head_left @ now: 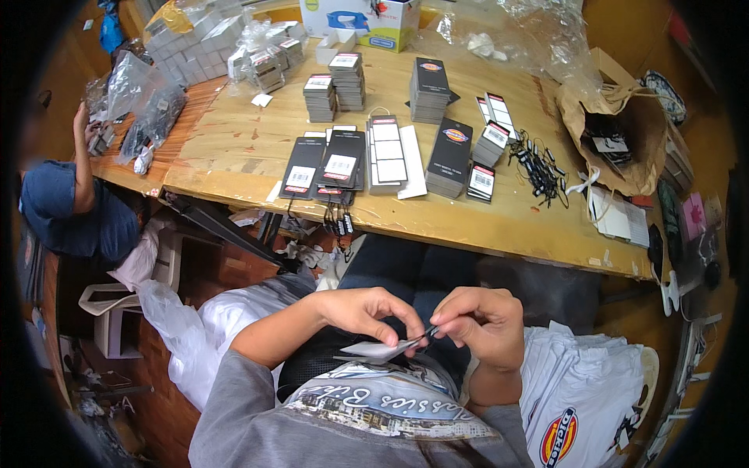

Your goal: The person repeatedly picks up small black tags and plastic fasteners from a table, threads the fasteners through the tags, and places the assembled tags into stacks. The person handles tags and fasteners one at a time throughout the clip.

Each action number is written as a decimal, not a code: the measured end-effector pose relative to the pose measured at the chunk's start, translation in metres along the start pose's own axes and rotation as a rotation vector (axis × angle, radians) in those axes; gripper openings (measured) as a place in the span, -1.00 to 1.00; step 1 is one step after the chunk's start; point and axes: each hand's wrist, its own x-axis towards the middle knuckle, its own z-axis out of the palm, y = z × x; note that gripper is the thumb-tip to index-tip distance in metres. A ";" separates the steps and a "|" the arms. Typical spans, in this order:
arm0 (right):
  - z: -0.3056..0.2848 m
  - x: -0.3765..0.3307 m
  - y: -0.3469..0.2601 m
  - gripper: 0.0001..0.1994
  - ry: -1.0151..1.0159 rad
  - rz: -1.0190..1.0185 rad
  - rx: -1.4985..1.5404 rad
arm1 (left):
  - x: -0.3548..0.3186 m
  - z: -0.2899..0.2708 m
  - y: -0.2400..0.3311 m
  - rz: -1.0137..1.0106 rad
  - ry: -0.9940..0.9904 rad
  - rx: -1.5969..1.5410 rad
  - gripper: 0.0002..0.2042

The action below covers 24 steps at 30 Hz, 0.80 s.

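Note:
Close to my body, below the table edge, my left hand (373,313) pinches a few thin hang tags (373,350) held nearly edge-on. My right hand (485,324) has its thumb and fingertips closed on a black tag string (428,333) at the tags' right end. Whether the string passes through the tags' hole cannot be made out. On the table ahead lie black hang tags with strings (299,168), a tall stack of white-panelled tags (385,152), a stack of black tags (450,156) and a tangle of black strings (540,168).
More tag stacks (428,90) stand farther back, near small white boxes (183,47) and a printed carton (359,22). A brown paper bag (577,129) sits at right. White folded garments (581,390) lie by my right side. A co-worker's arm (82,156) rests at far left.

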 end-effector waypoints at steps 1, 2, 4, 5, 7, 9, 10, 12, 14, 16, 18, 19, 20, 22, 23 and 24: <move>0.003 0.003 -0.002 -0.94 -0.026 -0.042 -0.043 | -0.003 0.001 -0.001 0.055 0.007 0.019 -0.70; 0.006 0.006 -0.003 -0.93 -0.054 -0.084 -0.086 | -0.010 0.001 -0.002 0.044 0.053 -0.034 -0.76; 0.013 0.012 -0.010 -0.89 -0.079 -0.142 -0.150 | -0.021 0.001 0.011 0.109 0.063 0.164 -0.81; 0.017 0.016 -0.015 -0.89 -0.107 -0.179 -0.185 | -0.027 0.002 0.022 0.142 0.070 0.263 -0.83; 0.024 0.022 -0.021 -0.88 -0.147 -0.252 -0.259 | -0.041 0.008 0.055 0.341 0.325 0.791 -0.93; 0.030 0.028 -0.022 -0.83 -0.196 -0.336 -0.260 | -0.058 0.016 0.080 0.414 0.759 1.334 -0.78; 0.037 0.030 -0.020 -0.81 -0.177 -0.370 -0.285 | -0.066 0.016 0.089 0.476 0.939 1.449 -0.72; 0.050 0.037 -0.003 -0.74 -0.192 -0.468 -0.318 | -0.077 0.004 0.101 0.546 1.240 1.638 -0.74; 0.064 0.044 0.015 -0.77 -0.208 -0.434 -0.362 | -0.083 -0.018 0.106 0.449 1.412 1.699 -0.79; 0.071 0.045 0.036 -0.80 -0.226 -0.414 -0.427 | -0.091 -0.048 0.101 0.373 1.403 1.652 -0.80; 0.073 0.038 0.046 -0.86 -0.319 -0.355 -0.462 | -0.094 -0.063 0.094 0.276 1.350 1.646 -0.78; 0.069 0.036 0.045 -0.86 -0.344 -0.352 -0.501 | -0.093 -0.066 0.092 0.198 1.352 1.670 -0.81; 0.064 0.034 0.044 -0.85 -0.370 -0.348 -0.538 | -0.094 -0.067 0.093 0.136 1.312 1.753 -0.82; 0.040 0.034 0.037 -0.81 -0.411 -0.291 -0.648 | -0.093 -0.069 0.093 0.038 1.268 1.833 -0.83; 0.023 0.040 0.031 -0.84 -0.299 -0.297 -0.682 | -0.091 -0.067 0.094 0.006 1.267 1.834 -0.83; 0.004 0.046 0.023 -0.85 -0.182 -0.230 -0.745 | -0.087 -0.064 0.095 -0.028 1.269 1.837 -0.83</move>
